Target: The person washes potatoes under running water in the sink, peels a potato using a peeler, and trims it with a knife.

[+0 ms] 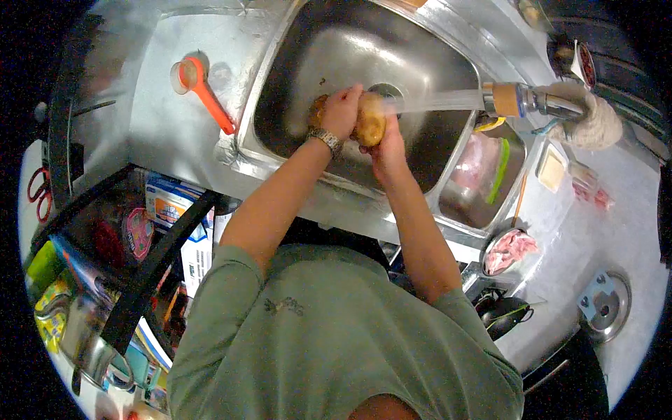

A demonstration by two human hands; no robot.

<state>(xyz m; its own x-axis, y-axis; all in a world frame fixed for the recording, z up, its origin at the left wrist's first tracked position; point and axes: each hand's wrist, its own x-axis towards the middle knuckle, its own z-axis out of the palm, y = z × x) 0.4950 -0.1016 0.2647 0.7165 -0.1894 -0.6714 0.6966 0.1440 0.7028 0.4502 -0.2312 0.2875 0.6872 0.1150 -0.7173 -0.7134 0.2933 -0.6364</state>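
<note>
A yellow-brown potato [371, 129] is between my two hands over the large sink basin [294, 49]. My right hand [389, 150] cups it from the right and below. My left hand [341, 114], a metal watch at its wrist, presses its curled fingers against the potato's left side. Another brown, potato-like thing [317, 108] shows beside my left hand, partly hidden by it. From the faucet [505, 100] at the right, a stream of water [441, 101] runs onto the potato and near the drain.
An orange-handled peeler or scoop [212, 100] lies on the counter left of the sink. In the smaller basin sits a zip bag [477, 164] with a green seal. Raw meat in a bowl [509, 252] and a round metal lid [609, 308] are at the right. Packages fill a rack [157, 273] at lower left.
</note>
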